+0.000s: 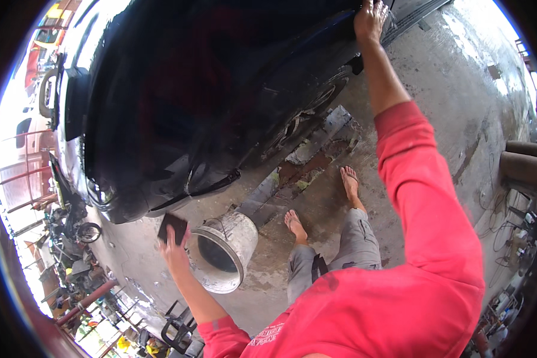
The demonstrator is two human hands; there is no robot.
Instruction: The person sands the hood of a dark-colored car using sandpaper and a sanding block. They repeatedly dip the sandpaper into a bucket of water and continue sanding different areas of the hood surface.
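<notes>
My left hand [175,243] is closed on a dark rectangular pad [172,229], held over the floor beside a white bucket [244,235]. The bucket is worn and stained, its mouth tilted toward me in this view, with dark liquid inside. A glossy black car [221,77] fills the upper middle. At its far right end, my right hand [371,22] rests on the edge of the body with fingers stretched out. Those fingertips reach the top of the picture and are a little smeared.
Worn boards or sheet scraps [316,152] lie on the concrete floor [441,71] beside the car, near my bare feet. A brown cylindrical thing [519,170] and cables [501,232] are at the right. Clutter and a small wheel [89,232] line the left.
</notes>
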